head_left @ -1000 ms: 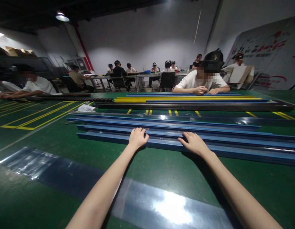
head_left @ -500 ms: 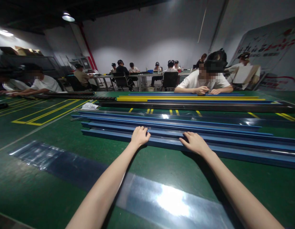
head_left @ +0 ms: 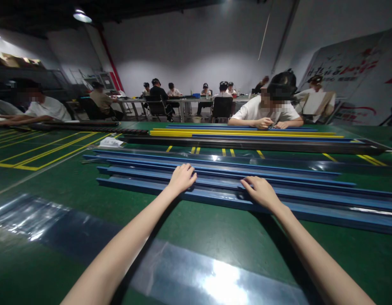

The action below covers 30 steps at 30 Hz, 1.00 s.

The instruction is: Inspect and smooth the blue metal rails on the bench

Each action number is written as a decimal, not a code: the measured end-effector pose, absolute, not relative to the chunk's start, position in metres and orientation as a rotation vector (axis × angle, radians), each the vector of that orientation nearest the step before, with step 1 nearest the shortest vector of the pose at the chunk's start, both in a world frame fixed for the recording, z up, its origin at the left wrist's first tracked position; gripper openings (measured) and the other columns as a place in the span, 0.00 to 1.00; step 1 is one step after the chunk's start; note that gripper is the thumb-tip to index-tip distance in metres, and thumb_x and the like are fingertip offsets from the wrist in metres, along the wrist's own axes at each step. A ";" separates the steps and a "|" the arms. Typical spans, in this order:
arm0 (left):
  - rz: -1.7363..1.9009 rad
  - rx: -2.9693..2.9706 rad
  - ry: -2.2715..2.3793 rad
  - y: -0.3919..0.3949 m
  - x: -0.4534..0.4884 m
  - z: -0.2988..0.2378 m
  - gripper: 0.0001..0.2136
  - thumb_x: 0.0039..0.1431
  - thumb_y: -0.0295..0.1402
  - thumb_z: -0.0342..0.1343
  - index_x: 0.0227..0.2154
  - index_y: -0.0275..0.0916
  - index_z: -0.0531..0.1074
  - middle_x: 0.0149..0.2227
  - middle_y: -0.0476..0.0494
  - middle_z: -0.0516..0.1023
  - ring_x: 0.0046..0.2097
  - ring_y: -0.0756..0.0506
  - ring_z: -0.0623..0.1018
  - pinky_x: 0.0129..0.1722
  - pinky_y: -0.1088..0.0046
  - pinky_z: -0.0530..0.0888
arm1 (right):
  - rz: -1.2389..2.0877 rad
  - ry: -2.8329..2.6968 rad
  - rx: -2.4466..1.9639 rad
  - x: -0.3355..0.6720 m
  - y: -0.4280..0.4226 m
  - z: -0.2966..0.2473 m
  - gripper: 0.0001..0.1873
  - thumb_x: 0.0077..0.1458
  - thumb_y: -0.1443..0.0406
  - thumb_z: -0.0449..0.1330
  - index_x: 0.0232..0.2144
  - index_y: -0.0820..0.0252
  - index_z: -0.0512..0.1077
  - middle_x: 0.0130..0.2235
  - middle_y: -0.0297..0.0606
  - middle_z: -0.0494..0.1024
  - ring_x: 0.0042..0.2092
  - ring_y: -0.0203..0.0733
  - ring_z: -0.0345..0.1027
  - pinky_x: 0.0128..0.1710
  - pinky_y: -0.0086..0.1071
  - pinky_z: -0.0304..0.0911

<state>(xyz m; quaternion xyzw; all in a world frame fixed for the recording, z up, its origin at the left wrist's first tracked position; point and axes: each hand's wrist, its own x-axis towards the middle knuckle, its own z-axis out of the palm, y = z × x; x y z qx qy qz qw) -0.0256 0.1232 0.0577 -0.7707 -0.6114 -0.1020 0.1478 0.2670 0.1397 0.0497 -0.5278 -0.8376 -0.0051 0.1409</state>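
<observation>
My left hand (head_left: 181, 178) lies over the nearer blue channel strips (head_left: 132, 187), its fingers loosely bent and its thumb apart. Farther along the same strips rests my right hand (head_left: 261, 191), fingers curved and spread over the rails. Neither hand appears closed round a strip, though the fingertips are partly hidden. The long blue strips lie side by side across the green table (head_left: 196, 222), with shiny clear material showing between some of them. A wide clear plastic sheet (head_left: 170, 262) lies flat under my forearms.
Beyond the blue strips are black strips (head_left: 247, 144) and yellow strips (head_left: 240, 132). A crumpled white packet (head_left: 111, 142) sits at their left. Yellow tape lines (head_left: 56, 148) mark the table. A co-worker (head_left: 269, 108) leans over the far edge; several other people sit at tables behind.
The view has shifted, so the strips appear farther left. My hands are slightly wider apart, with the right hand farther right along the strips.
</observation>
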 end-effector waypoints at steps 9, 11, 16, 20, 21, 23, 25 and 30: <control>-0.083 -2.486 -1.890 0.194 -0.019 0.073 0.23 0.55 0.36 0.50 0.54 0.36 0.60 0.56 0.38 0.63 0.56 0.40 0.64 0.52 0.65 0.63 | -0.032 -2.396 -1.486 0.268 0.215 0.048 0.18 0.53 0.56 0.52 0.42 0.60 0.68 0.44 0.45 0.73 0.48 0.49 0.64 0.44 0.37 0.59; -0.026 -2.536 -1.903 0.207 -0.018 0.072 0.25 0.53 0.38 0.53 0.54 0.37 0.59 0.56 0.38 0.63 0.55 0.41 0.65 0.52 0.66 0.63 | 0.058 -2.443 -1.495 0.266 0.230 0.043 0.22 0.50 0.55 0.55 0.45 0.62 0.67 0.46 0.46 0.72 0.48 0.48 0.64 0.44 0.36 0.59; 0.097 -2.618 -1.906 0.231 -0.015 0.068 0.30 0.47 0.41 0.59 0.54 0.41 0.60 0.54 0.39 0.66 0.54 0.41 0.68 0.50 0.68 0.65 | 0.102 -2.514 -1.588 0.255 0.256 0.034 0.27 0.43 0.55 0.61 0.46 0.57 0.66 0.47 0.44 0.72 0.48 0.48 0.65 0.43 0.36 0.60; 0.193 -2.588 -1.933 0.242 -0.012 0.060 0.32 0.45 0.41 0.61 0.55 0.42 0.59 0.54 0.37 0.66 0.53 0.38 0.68 0.49 0.64 0.66 | 0.032 -2.528 -1.688 0.249 0.261 0.031 0.30 0.42 0.53 0.61 0.47 0.57 0.66 0.47 0.45 0.71 0.49 0.52 0.64 0.44 0.42 0.59; 0.191 -2.590 -1.926 0.244 -0.012 0.058 0.33 0.45 0.41 0.61 0.55 0.41 0.59 0.54 0.37 0.67 0.53 0.37 0.68 0.49 0.64 0.66 | 0.033 -2.524 -1.680 0.249 0.261 0.030 0.30 0.42 0.52 0.61 0.48 0.57 0.66 0.47 0.45 0.71 0.49 0.52 0.64 0.45 0.42 0.59; 0.160 -2.606 -1.882 0.244 -0.014 0.056 0.33 0.45 0.43 0.60 0.55 0.41 0.60 0.53 0.36 0.67 0.53 0.37 0.68 0.49 0.63 0.66 | 0.043 -2.514 -1.631 0.250 0.259 0.030 0.30 0.43 0.51 0.60 0.48 0.58 0.66 0.47 0.46 0.71 0.49 0.51 0.63 0.45 0.41 0.58; 0.115 -2.608 -1.818 0.242 -0.017 0.057 0.32 0.45 0.45 0.59 0.55 0.42 0.60 0.51 0.37 0.68 0.52 0.37 0.69 0.48 0.64 0.66 | 0.030 -2.505 -1.564 0.253 0.256 0.030 0.31 0.43 0.50 0.59 0.48 0.58 0.66 0.46 0.46 0.71 0.48 0.51 0.64 0.44 0.40 0.58; 0.082 -2.554 -1.684 0.231 -0.022 0.073 0.32 0.44 0.45 0.59 0.54 0.43 0.62 0.47 0.39 0.71 0.48 0.38 0.72 0.45 0.66 0.67 | -0.087 -2.442 -1.399 0.256 0.248 0.039 0.33 0.43 0.49 0.59 0.50 0.59 0.66 0.46 0.46 0.70 0.48 0.51 0.62 0.45 0.41 0.56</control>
